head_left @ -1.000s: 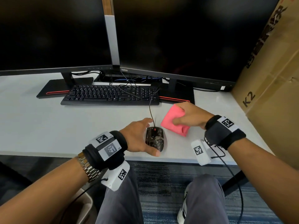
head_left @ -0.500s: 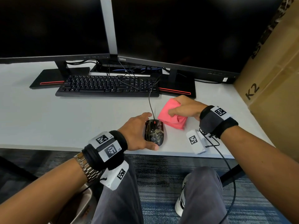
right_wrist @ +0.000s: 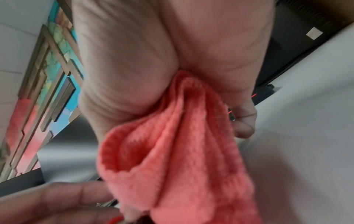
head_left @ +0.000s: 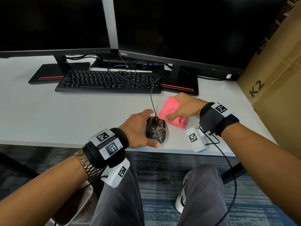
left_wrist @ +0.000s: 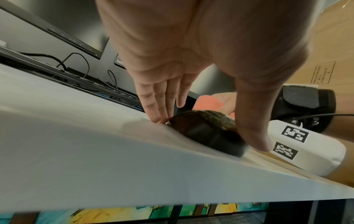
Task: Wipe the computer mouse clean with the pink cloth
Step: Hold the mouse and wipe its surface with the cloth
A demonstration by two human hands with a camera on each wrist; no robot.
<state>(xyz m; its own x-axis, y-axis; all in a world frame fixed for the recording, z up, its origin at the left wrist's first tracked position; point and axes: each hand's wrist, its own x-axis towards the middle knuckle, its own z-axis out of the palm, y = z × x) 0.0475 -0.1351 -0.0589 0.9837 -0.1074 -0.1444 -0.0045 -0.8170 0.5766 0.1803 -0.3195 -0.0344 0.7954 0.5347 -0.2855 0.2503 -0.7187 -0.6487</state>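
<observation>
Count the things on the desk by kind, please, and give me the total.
Monitors: 2, the left monitor and the right monitor
Keyboard: 1
Mouse: 1, held by the left hand
Cloth: 1, pink, gripped by the right hand
Total: 5 things on the desk

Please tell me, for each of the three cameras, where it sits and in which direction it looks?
Head: looks down at desk; both forearms, knees show.
Left wrist: looks along left hand, gripping mouse.
Right wrist: looks along right hand, gripping pink cloth.
Shared: cloth appears in all three.
</observation>
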